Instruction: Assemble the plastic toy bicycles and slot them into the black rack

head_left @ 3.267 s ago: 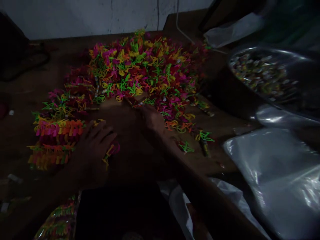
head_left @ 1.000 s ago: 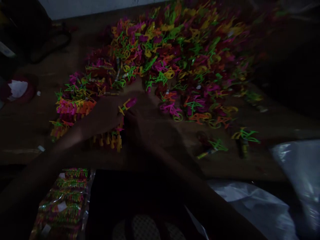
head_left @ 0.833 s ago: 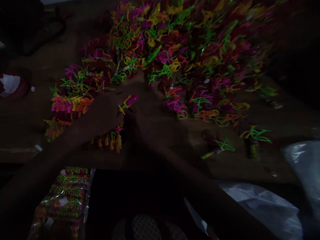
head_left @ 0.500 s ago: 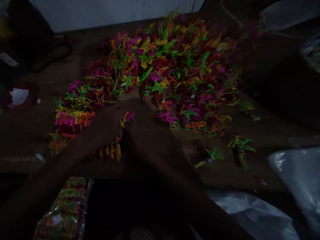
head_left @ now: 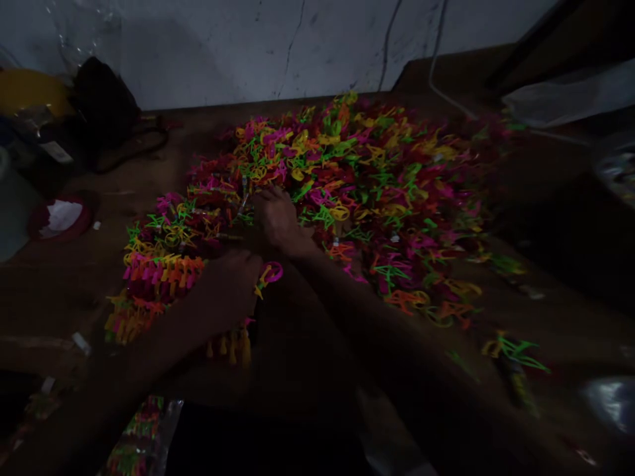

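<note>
A pink-yellow plastic piece (head_left: 272,272) is gripped by the left hand (head_left: 233,284), right hand (head_left: 278,220) unclear; orange-pink plastic rows (head_left: 161,270) are aligned, multicoloured plastic heap (head_left: 367,173) unaligned.

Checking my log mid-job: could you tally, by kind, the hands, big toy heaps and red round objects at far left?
Hands: 2 (left hand, right hand)
Big toy heap: 1
Red round object: 1
Total: 4
Single toys are too tangled and dark to count.
</note>
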The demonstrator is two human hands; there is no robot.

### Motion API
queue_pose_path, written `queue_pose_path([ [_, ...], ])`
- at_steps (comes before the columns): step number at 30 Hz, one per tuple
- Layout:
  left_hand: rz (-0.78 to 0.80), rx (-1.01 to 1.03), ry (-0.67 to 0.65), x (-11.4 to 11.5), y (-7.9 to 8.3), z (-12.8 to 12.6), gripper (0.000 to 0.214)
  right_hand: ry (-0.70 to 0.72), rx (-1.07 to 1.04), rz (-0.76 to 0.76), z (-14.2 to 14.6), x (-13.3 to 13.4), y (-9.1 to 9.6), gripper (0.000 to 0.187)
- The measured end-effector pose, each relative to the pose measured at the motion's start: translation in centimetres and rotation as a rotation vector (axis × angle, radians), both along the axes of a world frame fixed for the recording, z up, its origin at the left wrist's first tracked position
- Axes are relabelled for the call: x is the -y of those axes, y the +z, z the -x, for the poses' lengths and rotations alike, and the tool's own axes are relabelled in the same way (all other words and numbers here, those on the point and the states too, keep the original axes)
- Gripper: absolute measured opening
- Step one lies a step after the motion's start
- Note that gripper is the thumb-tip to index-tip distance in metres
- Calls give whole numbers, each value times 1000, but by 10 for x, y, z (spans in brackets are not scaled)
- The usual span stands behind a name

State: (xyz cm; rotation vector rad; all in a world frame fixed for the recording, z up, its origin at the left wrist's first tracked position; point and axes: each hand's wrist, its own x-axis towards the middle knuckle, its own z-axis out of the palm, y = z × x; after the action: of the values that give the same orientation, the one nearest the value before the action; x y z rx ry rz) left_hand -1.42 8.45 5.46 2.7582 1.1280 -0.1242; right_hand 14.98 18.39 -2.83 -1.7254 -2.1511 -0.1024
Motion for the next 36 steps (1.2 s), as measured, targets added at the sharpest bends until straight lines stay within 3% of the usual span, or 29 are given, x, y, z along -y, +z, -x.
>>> queue_pose_path([
  [3,-17,-6,-19,-1,1,-2,29,14,80,82,12,-19,0,35],
  [7,-26,21,-61,-4,1,-2,26,2,102,126,10,-21,7,32],
  [14,0,197,-99,-9,-9,7,39,-119,-129,-35,-30,1,45,17],
  [18,-14,271,-85,-11,-13,9,48,-97,-638,-89,-39,58,41,16],
  [21,-26,239,-83,-12,-14,8,54,-96,-975,-51,-29,125,21,14],
  [23,-35,222,-85,-14,-16,7,53,-145,-1071,-17,-18,167,4,11],
  [25,-46,227,-78,-16,-17,8,47,-170,-974,51,-9,197,-13,9],
  [28,-37,285,-88,-18,-14,10,33,-126,-691,-10,-3,219,-29,14],
  [33,-61,371,-17,-7,11,9,25,-198,-297,-25,-9,224,-27,23],
  [36,-114,342,-15,1,16,11,24,-126,-208,58,-10,220,-26,28],
])
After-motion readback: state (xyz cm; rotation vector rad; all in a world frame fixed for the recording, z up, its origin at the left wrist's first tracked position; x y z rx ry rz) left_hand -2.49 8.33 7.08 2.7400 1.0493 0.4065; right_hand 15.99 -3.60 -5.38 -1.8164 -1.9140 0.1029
